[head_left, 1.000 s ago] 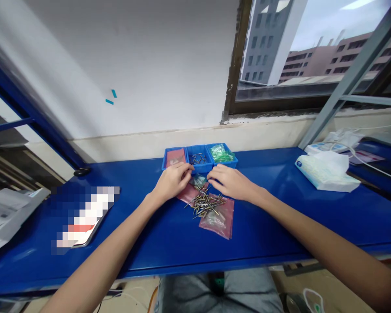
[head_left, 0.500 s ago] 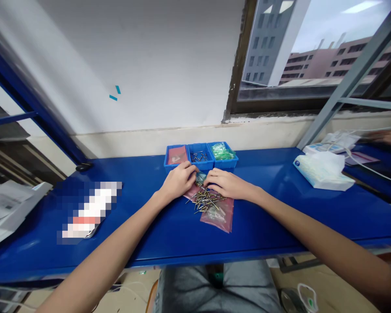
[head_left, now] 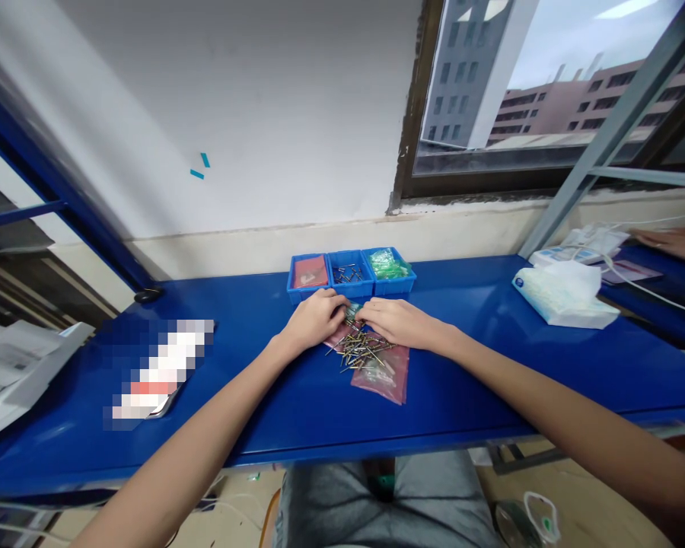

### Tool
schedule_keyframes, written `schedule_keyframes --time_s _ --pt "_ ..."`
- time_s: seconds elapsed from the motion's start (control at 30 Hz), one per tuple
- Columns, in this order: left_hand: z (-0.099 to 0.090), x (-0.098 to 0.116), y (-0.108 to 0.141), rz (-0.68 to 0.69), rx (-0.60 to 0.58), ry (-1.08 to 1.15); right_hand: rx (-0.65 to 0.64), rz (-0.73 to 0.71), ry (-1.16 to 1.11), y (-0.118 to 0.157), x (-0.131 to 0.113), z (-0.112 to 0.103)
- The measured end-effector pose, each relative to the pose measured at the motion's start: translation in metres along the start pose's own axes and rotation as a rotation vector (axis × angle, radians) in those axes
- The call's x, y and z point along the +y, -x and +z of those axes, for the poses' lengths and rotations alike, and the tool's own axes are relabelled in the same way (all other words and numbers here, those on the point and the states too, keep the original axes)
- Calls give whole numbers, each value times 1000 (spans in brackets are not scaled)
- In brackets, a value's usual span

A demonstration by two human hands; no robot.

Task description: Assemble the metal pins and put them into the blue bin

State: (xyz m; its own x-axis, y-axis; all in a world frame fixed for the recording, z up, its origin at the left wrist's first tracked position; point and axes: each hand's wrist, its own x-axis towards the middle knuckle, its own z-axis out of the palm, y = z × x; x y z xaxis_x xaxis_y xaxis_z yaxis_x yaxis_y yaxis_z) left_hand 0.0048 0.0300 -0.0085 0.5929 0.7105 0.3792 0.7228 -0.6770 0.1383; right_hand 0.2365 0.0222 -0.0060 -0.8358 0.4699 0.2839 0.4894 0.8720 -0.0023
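Observation:
My left hand (head_left: pixel 318 316) and my right hand (head_left: pixel 396 320) meet over the table, fingers closed on opposite sides of a small clear greenish plastic bag (head_left: pixel 352 311). Fingertips partly cover the bag, and its contents cannot be made out. Just below lies a loose pile of long metal screws (head_left: pixel 364 350), brass and silver in tone. Under and beside the pile are pink plastic bags (head_left: pixel 396 384), the nearest with pale small parts inside.
Behind my hands stand three joined blue bins: one with a pink bag (head_left: pixel 310 272), one with screws (head_left: pixel 348 274), one with green bags (head_left: pixel 389 265). A tissue pack (head_left: pixel 565 304) sits right, a pixelated flat object (head_left: pixel 160 373) left. Another person's hand (head_left: pixel 677 242) shows far right.
My right hand's fingers have drawn closer together at the small bag, and both hands sit slightly lower in view. The other person's hand at far right has shifted a little.

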Motion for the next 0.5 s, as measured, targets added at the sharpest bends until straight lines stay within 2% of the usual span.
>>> schedule_keyframes --time_s 0.2,0.3,0.4,0.5 --pt "-2 1 1 -46 -43 -54 10 16 32 1 3 2" --pt "-9 5 -4 -91 -5 -86 27 24 41 1 3 2" --pt "-36 24 -2 -228 128 -84 29 42 31 2 3 0" --pt "-79 57 29 -298 318 30 30 59 48 3 2 -3"
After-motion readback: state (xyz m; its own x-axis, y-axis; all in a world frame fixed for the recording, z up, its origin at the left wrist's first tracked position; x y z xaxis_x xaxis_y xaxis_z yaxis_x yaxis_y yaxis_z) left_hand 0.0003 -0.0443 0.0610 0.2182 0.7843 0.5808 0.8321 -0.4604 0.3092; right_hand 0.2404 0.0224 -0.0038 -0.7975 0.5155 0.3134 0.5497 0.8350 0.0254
